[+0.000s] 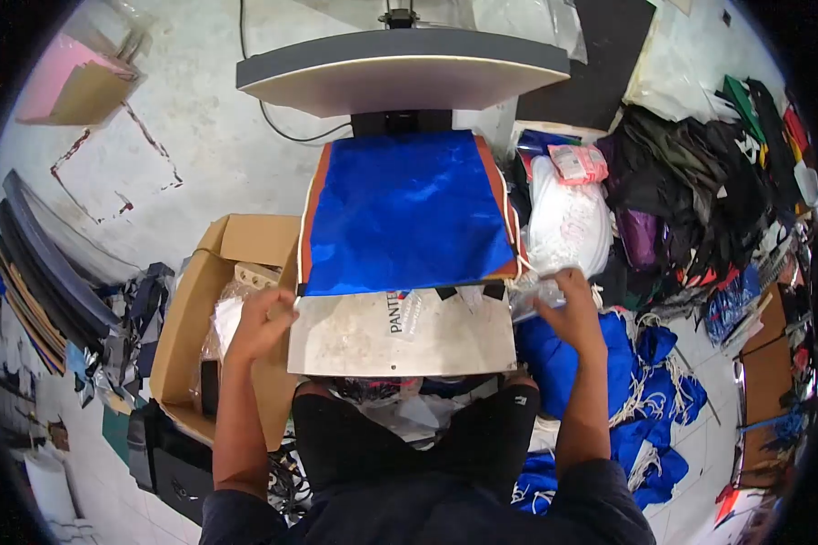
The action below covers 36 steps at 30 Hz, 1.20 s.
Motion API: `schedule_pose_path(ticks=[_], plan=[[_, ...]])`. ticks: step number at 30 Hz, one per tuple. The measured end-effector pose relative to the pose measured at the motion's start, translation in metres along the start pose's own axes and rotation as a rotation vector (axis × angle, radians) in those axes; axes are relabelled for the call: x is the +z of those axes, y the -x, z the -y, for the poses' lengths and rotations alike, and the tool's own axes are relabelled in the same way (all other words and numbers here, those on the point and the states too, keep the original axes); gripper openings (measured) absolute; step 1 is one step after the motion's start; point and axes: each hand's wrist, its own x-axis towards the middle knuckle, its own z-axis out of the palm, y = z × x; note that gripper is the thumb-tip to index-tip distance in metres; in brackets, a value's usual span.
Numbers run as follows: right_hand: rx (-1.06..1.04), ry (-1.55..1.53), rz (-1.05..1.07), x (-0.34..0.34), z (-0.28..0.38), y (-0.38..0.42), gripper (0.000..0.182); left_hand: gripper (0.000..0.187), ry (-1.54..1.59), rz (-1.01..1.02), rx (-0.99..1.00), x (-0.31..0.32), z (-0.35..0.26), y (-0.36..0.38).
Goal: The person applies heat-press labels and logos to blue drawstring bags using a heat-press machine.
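Observation:
A blue drawstring bag lies flat on a press bed, with brown showing along both its sides and white cords at its edges. My left hand is beside the bag's near left corner, fingers loosely bent and parted, fingertips right by the cord end. On the other side, my right hand has thumb and fingers spread near the right corner's cords. A pale board with printed lettering sticks out from under the bag toward me. Above the far end hangs the raised upper plate of the press.
An open cardboard box with plastic-wrapped items stands left of the press. Blue bags with white cords are heaped at right, below a white bundle and dark cloth. Flat boards lean at far left.

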Motion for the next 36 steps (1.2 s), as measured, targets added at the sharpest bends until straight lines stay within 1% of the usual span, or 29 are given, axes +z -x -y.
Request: schedule_pose_path(ticks=[1,2,3,4,5,6,8,9,10,11,12,14,16,17,18,19,20,21,22,24,25,26,27,28,30,32,34,35,36], plan=[[0.069,-0.117,-0.060,0.002,0.009,-0.007,0.042,0.032,0.174,-0.071,-0.037,0.008,-0.006,-0.005],[0.134,-0.232,-0.122,0.004,0.026,-0.019,0.047,0.032,0.177,-0.061,-0.030,0.016,-0.019,-0.008],[0.146,-0.228,-0.125,0.008,0.032,-0.027,0.047,0.037,0.116,-0.131,0.043,0.022,-0.037,-0.008],[0.048,-0.215,-0.007,0.012,0.036,-0.034,0.047,0.042,0.055,-0.203,0.119,0.026,-0.047,-0.008],[-0.057,-0.202,0.108,0.014,0.035,-0.041,0.047,0.044,0.038,-0.196,0.158,0.029,-0.047,-0.009],[-0.057,-0.199,0.102,0.019,0.029,-0.047,0.047,0.044,0.038,-0.197,0.165,0.030,-0.047,-0.011],[-0.340,0.045,0.022,0.031,0.020,-0.055,0.040,0.031,-0.105,-0.300,0.143,0.031,-0.044,-0.012],[-0.349,0.041,0.053,0.027,0.017,-0.057,0.034,0.031,-0.106,-0.303,0.146,0.031,-0.040,-0.016],[-0.355,0.041,0.054,0.028,0.013,-0.057,0.034,0.025,-0.117,-0.302,0.179,0.030,-0.036,-0.019],[-0.207,-0.125,0.132,0.029,0.013,-0.055,0.034,0.020,-0.130,-0.299,0.209,0.028,-0.036,-0.020],[-0.056,-0.286,0.205,0.030,0.012,-0.055,0.034,0.020,-0.129,-0.304,0.209,0.027,-0.038,-0.020],[-0.096,-0.197,0.213,0.019,0.015,-0.058,0.034,0.013,-0.072,-0.338,0.229,0.027,-0.047,-0.024],[-0.126,-0.117,0.223,0.017,0.020,-0.061,0.034,0.013,-0.034,-0.391,0.248,0.031,-0.046,-0.028],[-0.028,-0.097,0.239,0.023,0.021,-0.064,0.036,0.014,0.003,-0.441,0.264,0.032,-0.045,-0.029],[0.072,-0.078,0.256,0.029,0.019,-0.066,0.037,0.014,0.000,-0.437,0.265,0.032,-0.045,-0.031],[0.074,-0.079,0.256,0.039,0.011,-0.067,0.037,0.014,0.021,-0.469,0.273,0.033,-0.044,-0.033],[-0.027,-0.150,0.224,0.050,0.001,-0.070,0.037,0.014,0.043,-0.503,0.283,0.034,-0.045,-0.034],[-0.130,-0.221,0.189,0.052,-0.003,-0.072,0.038,0.014,0.043,-0.505,0.285,0.034,-0.045,-0.035],[-0.134,-0.220,0.185,0.052,-0.009,-0.074,0.038,0.013,0.019,-0.498,0.290,0.033,-0.046,-0.036],[-0.244,-0.237,-0.121,0.046,-0.006,-0.077,0.034,0.012,-0.011,-0.497,0.288,0.030,-0.047,-0.033],[-0.170,-0.042,-0.118,0.031,-0.006,-0.072,0.028,0.011,-0.143,-0.460,0.338,0.029,-0.050,-0.030],[-0.157,0.122,-0.058,0.020,-0.010,-0.069,0.028,0.010,-0.273,-0.422,0.386,0.029,-0.052,-0.029],[-0.139,0.190,-0.037,0.016,-0.018,-0.063,0.029,0.008,-0.315,-0.366,0.422,0.031,-0.053,-0.026],[-0.123,0.258,-0.017,0.015,-0.023,-0.055,0.029,0.008,-0.318,-0.372,0.417,0.033,-0.055,-0.024],[-0.156,0.282,0.003,0.010,-0.016,-0.037,0.029,0.010,-0.446,-0.241,0.459,0.037,-0.057,-0.020],[-0.164,0.291,0.009,0.008,-0.005,-0.023,0.027,0.010,-0.417,-0.231,0.453,0.037,-0.050,-0.021],[-0.054,0.379,0.174,0.017,-0.013,-0.008,0.037,0.010,-0.413,-0.240,0.408,0.035,-0.044,-0.016],[-0.046,0.378,0.175,0.016,-0.010,-0.001,0.037,0.009,-0.416,-0.220,0.396,0.032,-0.043,-0.014],[0.006,0.341,0.260,0.016,-0.005,0.001,0.044,0.009,-0.418,-0.220,0.404,0.031,-0.041,-0.015]])
